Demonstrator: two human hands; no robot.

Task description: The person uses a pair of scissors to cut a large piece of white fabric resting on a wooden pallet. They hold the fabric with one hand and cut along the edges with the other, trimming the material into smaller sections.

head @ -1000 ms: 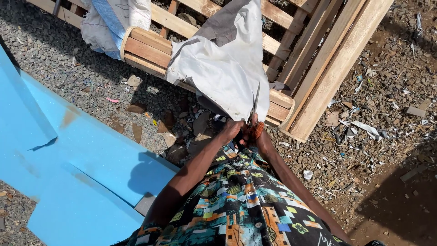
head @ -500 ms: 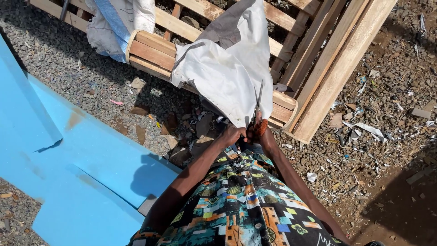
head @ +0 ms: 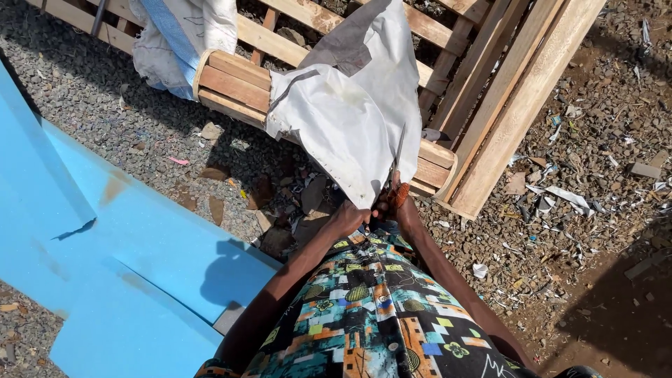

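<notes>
At twelve o'clock, I am pinching the white fabric (head: 357, 119) with my left hand (head: 348, 215); my right hand (head: 393, 203), gripping scissors (head: 397, 157), has been cutting higher.

You had a wooden slatted frame of pale planks (head: 490, 105) lying on grey gravel ground (head: 91, 98). A second crumpled white cloth with a blue stripe (head: 183, 35) hung over its far rail. Flat bright blue foam sheets (head: 126, 266) lay beside it, and pale scraps of litter (head: 560, 196) were scattered over the dirt.
</notes>
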